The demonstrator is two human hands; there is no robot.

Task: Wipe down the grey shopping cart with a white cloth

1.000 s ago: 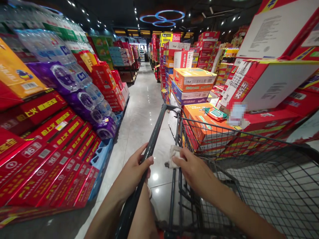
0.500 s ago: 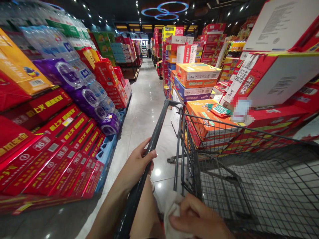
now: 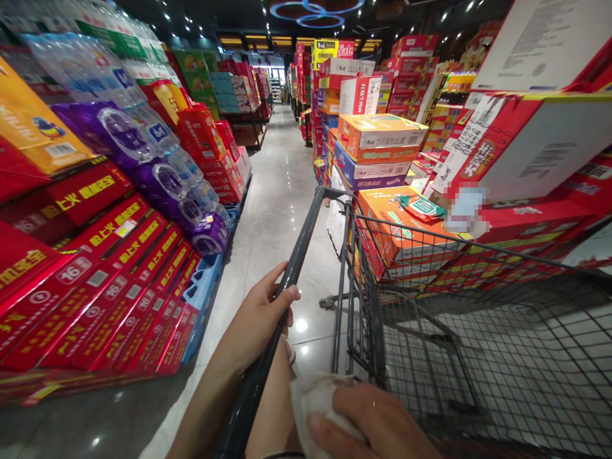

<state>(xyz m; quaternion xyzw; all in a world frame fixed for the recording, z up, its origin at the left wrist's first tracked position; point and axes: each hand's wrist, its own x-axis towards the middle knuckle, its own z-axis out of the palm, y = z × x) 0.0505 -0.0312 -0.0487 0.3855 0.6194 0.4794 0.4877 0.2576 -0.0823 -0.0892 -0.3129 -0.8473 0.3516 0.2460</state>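
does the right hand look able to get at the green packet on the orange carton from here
Probably not: the green packet lies beyond the wire shopping cart, whose mesh side stands between, and the right hand, low in the foreground, holds a whitish cloth.

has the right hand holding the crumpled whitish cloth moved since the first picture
Yes: judged against the dark grey metal cart rails, the right hand with the crumpled whitish cloth has come back toward the picture's bottom edge.

hands [image 3: 265, 312]: 2 | cloth [image 3: 310, 403]: 1 | cart [image 3: 378, 331]: 1 | handlebar [image 3: 306, 239]: 1 | green packet [image 3: 423, 206]: 1 | ceiling rings [image 3: 320, 26]: 3
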